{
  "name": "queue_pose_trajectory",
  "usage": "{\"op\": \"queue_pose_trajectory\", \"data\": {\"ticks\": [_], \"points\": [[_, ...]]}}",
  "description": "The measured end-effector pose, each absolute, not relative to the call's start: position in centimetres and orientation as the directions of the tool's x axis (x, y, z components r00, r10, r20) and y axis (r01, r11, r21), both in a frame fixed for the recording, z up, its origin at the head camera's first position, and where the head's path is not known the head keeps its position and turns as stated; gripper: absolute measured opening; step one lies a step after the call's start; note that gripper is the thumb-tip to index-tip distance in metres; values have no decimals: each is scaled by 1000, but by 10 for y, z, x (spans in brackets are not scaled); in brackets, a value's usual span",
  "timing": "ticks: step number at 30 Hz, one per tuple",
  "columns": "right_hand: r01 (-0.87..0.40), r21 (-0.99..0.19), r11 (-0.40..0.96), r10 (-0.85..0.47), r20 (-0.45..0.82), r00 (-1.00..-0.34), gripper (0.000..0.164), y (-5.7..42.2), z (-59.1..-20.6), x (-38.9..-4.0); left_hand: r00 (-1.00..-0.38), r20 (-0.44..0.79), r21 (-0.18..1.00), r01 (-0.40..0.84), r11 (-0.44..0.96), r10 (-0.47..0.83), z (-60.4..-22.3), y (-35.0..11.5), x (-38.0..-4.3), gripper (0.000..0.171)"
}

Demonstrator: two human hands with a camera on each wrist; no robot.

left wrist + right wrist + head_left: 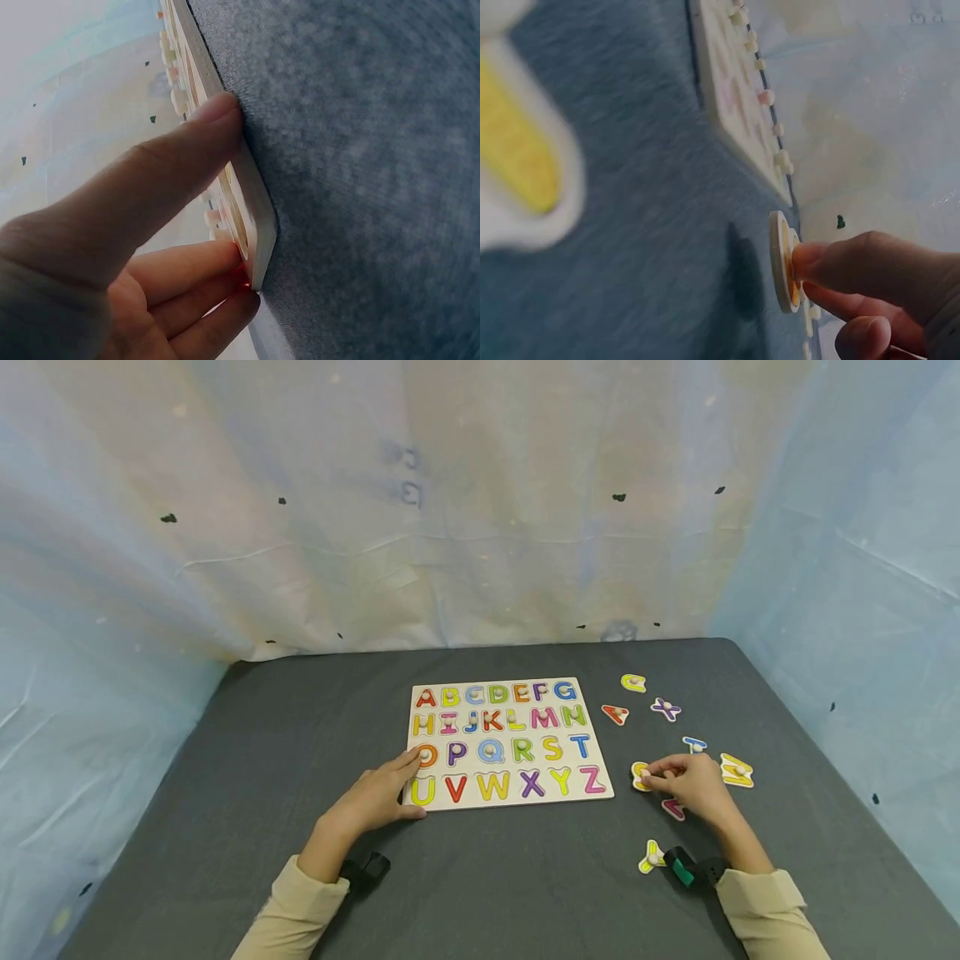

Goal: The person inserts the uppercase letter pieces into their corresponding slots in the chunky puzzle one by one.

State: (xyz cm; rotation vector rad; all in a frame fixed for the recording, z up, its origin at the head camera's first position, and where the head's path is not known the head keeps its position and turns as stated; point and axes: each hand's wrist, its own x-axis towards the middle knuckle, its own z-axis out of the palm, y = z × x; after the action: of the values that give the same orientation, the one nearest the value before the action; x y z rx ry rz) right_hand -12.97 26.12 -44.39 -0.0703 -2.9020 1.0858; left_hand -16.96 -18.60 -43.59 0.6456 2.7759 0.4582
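Note:
A wooden alphabet puzzle board (468,777) lies flat on the dark cloth. My left hand (381,792) holds its near left corner, thumb on the front edge and fingers at the left side, by the orange O. Off to the board's right, my right hand (690,781) pinches a yellow letter puzzle piece (639,774) by its knob. In the right wrist view that piece (779,262) stands tilted above the cloth with a shadow beside it; its face is partly hidden. A pink Z piece (673,810) lies just below this hand.
Around the right hand lie several loose letters: a yellow U (633,683), red V (615,714), purple X (665,709), blue T (694,742) and yellow W (737,770). A yellow Y (651,857) sits close to the right wrist camera (684,866). Pale sheeting (480,527) surrounds the table.

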Motion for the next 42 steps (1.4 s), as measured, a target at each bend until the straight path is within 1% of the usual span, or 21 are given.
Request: {"op": "queue_pose_trajectory", "data": {"ticks": [4,12,18,29,42], "points": [[48,-668,742,58,-7,-998,22,256,-437,-137,-870,-173,360,380,852,461,-436,-186,-170,84],[0,-670,742,27,30,-999,23,243,-428,-151,-871,-174,369,375,850,460,-437,-186,-169,85],[-15,-683,730,29,53,-998,22,231,-423,-160,-871,-177,362,374,854,457,-436,-186,-169,85],[-24,-700,714,32,67,-997,21,208,-427,-175,-872,-180,362,372,855,456,-435,-185,-169,85],[8,-718,696,41,29,-999,21,170,-434,-189,-878,-192,362,353,863,439,-436,-186,-172,86]]}}
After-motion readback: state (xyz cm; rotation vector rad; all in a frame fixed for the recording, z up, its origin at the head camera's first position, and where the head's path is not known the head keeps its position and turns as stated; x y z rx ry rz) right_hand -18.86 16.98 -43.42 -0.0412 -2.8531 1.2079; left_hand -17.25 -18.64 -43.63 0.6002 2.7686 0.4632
